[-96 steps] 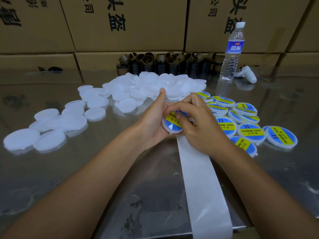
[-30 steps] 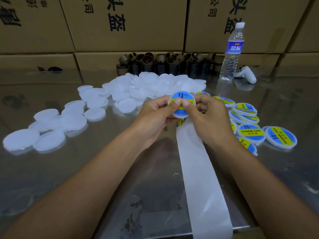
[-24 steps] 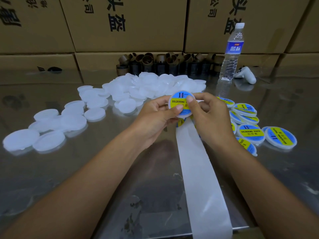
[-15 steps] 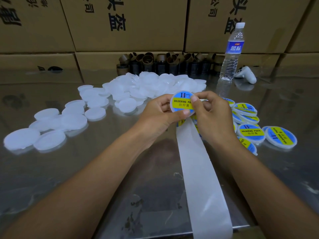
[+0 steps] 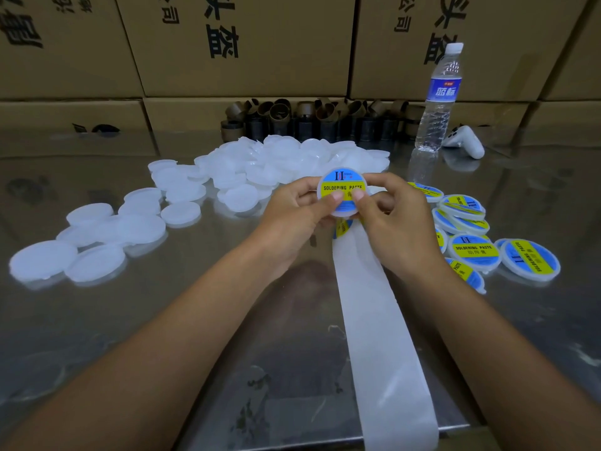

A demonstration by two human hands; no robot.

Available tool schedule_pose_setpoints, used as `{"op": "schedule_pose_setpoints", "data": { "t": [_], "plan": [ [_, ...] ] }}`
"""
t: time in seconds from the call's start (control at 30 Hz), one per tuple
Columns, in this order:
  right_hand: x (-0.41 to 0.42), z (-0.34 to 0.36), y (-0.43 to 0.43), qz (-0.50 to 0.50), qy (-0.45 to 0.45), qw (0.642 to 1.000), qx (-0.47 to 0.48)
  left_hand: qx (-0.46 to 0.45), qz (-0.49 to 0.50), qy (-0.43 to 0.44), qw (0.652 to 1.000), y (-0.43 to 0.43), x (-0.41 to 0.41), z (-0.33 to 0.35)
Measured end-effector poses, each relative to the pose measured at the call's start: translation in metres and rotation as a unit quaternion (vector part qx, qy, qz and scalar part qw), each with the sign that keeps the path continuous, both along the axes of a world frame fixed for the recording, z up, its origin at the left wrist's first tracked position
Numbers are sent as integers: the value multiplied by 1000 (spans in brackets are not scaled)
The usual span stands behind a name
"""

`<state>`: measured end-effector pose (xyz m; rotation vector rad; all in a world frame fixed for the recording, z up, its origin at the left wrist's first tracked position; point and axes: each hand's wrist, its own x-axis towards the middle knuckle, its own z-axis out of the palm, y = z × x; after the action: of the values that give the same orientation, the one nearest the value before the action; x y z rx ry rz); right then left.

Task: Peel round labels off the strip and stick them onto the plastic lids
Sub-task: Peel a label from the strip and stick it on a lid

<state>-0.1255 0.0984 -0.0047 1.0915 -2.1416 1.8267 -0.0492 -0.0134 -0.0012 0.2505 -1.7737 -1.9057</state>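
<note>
Paper strip [image 5: 374, 336], white and flat, hangs over the near edge of the shiny metal table [image 5: 162, 320] and runs away between the two forearms toward the hands. At its far end, just under the hands, a blue and yellow shape [image 5: 343, 227] peeks out; it seems to be a label on the strip, though most of it is hidden. Above that, the left hand [image 5: 292, 219] and right hand [image 5: 396, 222] together hold one round lid [image 5: 342, 177] off the table, tilted up to face the camera. Fingers curl behind its rim on each side, and both thumbs [image 5: 328, 203] press on the lower part of its round label [image 5: 341, 188], which reads "SOLDERING PASTE" on a yellow band across blue. To the right of the hands, labelled lids [image 5: 474, 252] lie on the table, some overlapping. To the left, plain white lids [image 5: 97, 236] lie scattered, and beyond the hands a larger heap of lids [image 5: 286, 161] is piled up. Behind the heap stands a cluster of brown cardboard cores [image 5: 309, 120]. Right of them a clear water bottle [image 5: 439, 99] stands upright with a white controller [image 5: 465, 141] lying just beside it. Cardboard boxes [image 5: 244, 43] with black printed characters wall off the back.
</note>
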Motion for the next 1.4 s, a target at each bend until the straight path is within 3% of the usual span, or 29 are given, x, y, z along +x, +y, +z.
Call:
{"op": "schedule_pose_setpoints", "data": {
  "t": [0.23,0.53,0.7,0.87,1.03,1.17,1.4],
  "plan": [
    [0,0,-2,40,-1,999,11,12,22,4,1000,-5,1,2],
    [-3,2,-1,12,-12,1000,-1,-9,46,-7,999,-7,0,3],
    [-9,6,4,-89,-125,983,-98,-37,147,-50,987,-25,0,1],
    [-18,11,11,-137,-291,919,-229,-75,245,-102,961,-52,-2,-9],
    [-23,12,14,-149,-382,866,-287,-141,301,-146,932,-72,-1,-18],
    [-25,10,15,-145,-414,855,-278,-208,318,-185,906,-79,0,-21],
    [-29,10,14,-185,-401,866,-234,-308,320,-234,865,-88,4,-23]
  ]
}}
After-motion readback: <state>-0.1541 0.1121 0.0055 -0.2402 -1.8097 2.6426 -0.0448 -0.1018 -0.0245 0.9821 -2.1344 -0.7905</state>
